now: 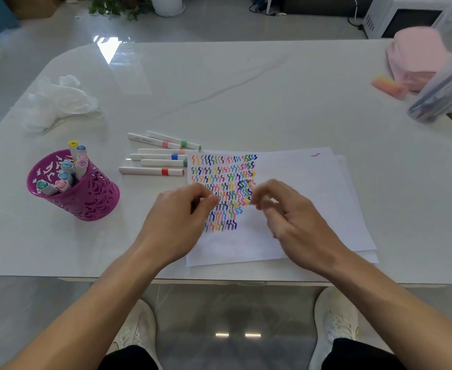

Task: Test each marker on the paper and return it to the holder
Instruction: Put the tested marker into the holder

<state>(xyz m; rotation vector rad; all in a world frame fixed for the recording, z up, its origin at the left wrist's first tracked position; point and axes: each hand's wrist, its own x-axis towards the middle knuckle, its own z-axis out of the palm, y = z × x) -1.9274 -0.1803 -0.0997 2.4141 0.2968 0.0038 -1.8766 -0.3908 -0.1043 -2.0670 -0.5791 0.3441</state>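
In the head view, the paper [305, 198] is lying near the front edge of the table [246, 89], carrying many rows of coloured squiggles, so testing is looking well advanced. Several standing markers [66, 177] are sitting in the purple holder [94, 198] at the left, while six loose markers [155, 159] are lying between holder and paper, probably still waiting. The left hand [179, 212] and right hand [289, 209] are hovering slightly apart over the squiggles, fingers curled; blur is hiding whether either is pinching anything.

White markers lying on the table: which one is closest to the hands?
The white marker with the red band, at the near end of the row. The others, such as the blue-banded marker, lie farther back.
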